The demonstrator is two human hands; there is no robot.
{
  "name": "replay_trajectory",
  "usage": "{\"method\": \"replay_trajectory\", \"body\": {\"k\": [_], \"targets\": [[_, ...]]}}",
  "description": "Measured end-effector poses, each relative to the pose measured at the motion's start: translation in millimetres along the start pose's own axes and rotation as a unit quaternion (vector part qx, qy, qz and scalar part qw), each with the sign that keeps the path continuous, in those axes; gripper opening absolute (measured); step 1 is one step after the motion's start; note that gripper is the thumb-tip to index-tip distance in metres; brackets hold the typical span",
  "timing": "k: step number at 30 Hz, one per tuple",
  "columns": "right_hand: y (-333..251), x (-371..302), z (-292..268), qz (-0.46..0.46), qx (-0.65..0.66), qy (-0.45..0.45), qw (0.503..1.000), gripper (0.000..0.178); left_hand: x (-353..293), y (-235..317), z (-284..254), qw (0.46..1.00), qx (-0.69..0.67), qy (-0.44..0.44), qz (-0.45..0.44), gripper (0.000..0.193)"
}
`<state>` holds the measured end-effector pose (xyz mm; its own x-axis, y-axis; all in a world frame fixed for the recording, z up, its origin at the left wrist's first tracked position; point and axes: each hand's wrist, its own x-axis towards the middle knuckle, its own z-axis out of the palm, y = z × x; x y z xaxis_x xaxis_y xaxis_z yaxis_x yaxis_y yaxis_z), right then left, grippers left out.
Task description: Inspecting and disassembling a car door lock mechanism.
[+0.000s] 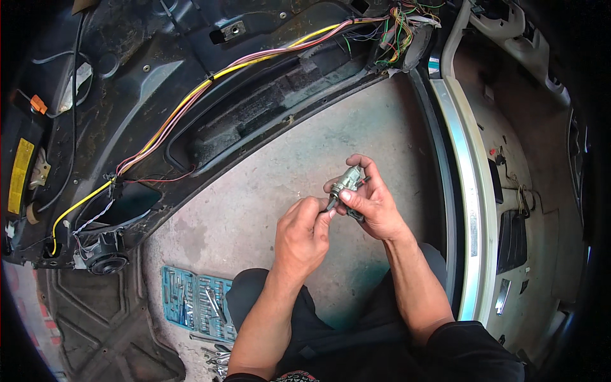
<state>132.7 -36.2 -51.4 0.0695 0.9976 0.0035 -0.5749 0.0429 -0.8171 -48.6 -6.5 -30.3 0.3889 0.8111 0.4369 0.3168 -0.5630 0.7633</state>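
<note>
In front of my knees, my right hand point(380, 211) grips a silver metal lock cylinder point(348, 179), with its thumb across the side and its fingers curled behind. Small dark pieces stick out beside the cylinder, partly covered by the fingers. My left hand point(301, 234) is closed, its thumb and forefinger pinching a small dark key-like piece point(331, 204) at the cylinder's lower end. The fingers hide most of that piece, and I cannot tell how far it sits inside.
A stripped car door point(149, 89) with a yellow and pink wire bundle point(254, 57) spans the upper left. The car's sill point(468, 184) runs along the right. By my left knee lie an opened blue socket set point(197, 275) and loose wrenches point(220, 358) on the concrete floor.
</note>
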Motion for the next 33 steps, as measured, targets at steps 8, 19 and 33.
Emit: {"method": "replay_trajectory", "body": {"k": [8,19,33], "targets": [[-12,-6,7,-0.029,-0.047,-0.014,0.998,0.076,-2,4,-2,0.888,-0.373,-0.077,-0.258,0.013],[-19,-8,5,0.001,-0.138,0.017,0.99,0.076,-4,3,11,1.0,-0.01,-0.016,-0.016,0.01],[-27,-13,-5,-0.01,-0.13,-0.041,0.991,0.07,-18,12,18,0.99,-0.109,0.002,-0.094,0.011]]}}
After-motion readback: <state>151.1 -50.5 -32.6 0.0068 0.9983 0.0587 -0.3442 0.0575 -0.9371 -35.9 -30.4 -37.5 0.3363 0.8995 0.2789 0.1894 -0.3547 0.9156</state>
